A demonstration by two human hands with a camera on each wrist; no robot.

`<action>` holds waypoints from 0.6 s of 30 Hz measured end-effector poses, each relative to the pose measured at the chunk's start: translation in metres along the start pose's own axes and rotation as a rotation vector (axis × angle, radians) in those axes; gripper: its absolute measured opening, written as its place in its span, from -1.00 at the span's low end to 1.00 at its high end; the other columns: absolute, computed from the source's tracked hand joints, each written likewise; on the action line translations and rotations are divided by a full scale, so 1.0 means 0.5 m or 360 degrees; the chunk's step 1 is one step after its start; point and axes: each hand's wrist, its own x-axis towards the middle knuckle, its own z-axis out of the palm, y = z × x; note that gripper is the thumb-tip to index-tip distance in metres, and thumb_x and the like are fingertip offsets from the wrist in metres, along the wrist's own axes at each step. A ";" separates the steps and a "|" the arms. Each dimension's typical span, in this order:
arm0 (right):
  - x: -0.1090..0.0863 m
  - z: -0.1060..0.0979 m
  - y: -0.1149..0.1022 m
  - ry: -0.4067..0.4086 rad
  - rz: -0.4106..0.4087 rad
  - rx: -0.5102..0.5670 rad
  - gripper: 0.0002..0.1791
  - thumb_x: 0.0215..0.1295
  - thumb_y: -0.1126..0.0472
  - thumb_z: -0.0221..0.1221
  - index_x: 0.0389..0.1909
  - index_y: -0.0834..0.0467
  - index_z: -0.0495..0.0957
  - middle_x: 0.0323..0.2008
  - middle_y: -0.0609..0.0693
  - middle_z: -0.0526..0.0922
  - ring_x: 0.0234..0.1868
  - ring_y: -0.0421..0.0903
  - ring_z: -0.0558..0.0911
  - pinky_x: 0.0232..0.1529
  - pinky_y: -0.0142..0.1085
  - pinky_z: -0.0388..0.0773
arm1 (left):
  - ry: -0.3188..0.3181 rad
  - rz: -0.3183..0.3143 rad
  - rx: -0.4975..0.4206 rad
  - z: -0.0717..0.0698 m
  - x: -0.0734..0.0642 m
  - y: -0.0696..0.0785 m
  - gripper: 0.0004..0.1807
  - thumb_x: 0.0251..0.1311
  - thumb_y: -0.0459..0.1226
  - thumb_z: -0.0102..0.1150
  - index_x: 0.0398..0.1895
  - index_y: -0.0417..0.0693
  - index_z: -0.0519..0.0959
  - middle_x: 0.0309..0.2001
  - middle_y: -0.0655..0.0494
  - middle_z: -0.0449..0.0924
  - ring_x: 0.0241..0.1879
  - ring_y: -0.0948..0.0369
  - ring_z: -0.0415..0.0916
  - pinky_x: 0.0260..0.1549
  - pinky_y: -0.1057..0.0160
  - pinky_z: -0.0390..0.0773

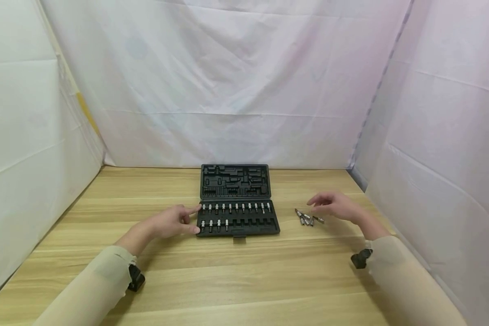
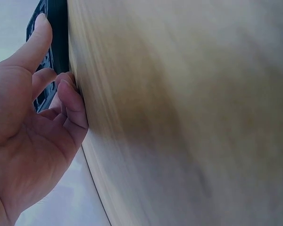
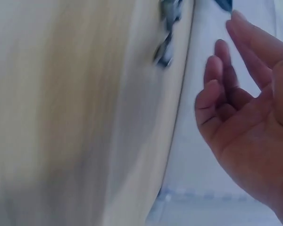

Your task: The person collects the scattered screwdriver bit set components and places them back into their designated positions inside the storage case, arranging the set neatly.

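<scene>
A black tool case [image 1: 239, 217] lies with its lid [image 1: 235, 181] raised at the back of the table. Silver-and-black bit sockets [image 1: 236, 208] fill its rear row, and several more [image 1: 218, 225] stand at the left of the front row. My left hand [image 1: 172, 222] rests at the case's left side, index finger and thumb extended onto its edge, the other fingers [image 2: 73, 106] bent. To the right, my right hand [image 1: 334, 207] hovers beside a small pile of loose bit sockets [image 1: 307, 219]. Its fingers are loosely bent, with nothing visible between them in the right wrist view.
Light wood table [image 1: 244, 276] spreads in front of the case and to both sides. White cloth walls [image 1: 236, 90] stand behind and at either side. Several slots [image 1: 254, 222] in the right part of the front row hold no sockets.
</scene>
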 end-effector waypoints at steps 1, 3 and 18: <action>-0.006 -0.003 0.007 -0.0015 0.0011 -0.0016 -0.65 0.53 0.08 0.38 0.22 0.11 0.75 0.06 0.05 0.80 0.02 -0.08 0.69 0.02 -0.20 0.65 | 0.0000 0.0003 0.0002 0.000 0.000 0.000 -0.06 0.40 -0.02 0.49 0.73 -0.05 0.27 -0.12 -0.03 0.52 -0.21 0.13 0.40 -0.25 0.20 0.48; -0.015 -0.008 0.020 -0.0045 0.0030 -0.0058 -0.64 0.49 0.06 0.41 0.20 0.10 0.76 0.07 0.04 0.82 0.06 -0.06 0.70 0.07 -0.17 0.64 | -0.0001 0.0010 0.0007 -0.001 0.000 0.000 -0.06 0.39 -0.02 0.49 0.73 -0.06 0.27 -0.13 -0.03 0.51 -0.21 0.13 0.39 -0.25 0.21 0.48; -0.022 -0.009 0.052 -0.0133 0.0102 -0.0178 -0.71 0.41 0.00 0.47 0.05 0.01 0.81 0.06 -0.05 0.83 0.14 -0.06 0.66 0.19 -0.11 0.54 | 0.0002 0.0018 0.0004 -0.002 0.001 0.000 -0.06 0.40 -0.02 0.49 0.72 -0.08 0.27 -0.14 -0.03 0.50 -0.22 0.13 0.38 -0.26 0.22 0.47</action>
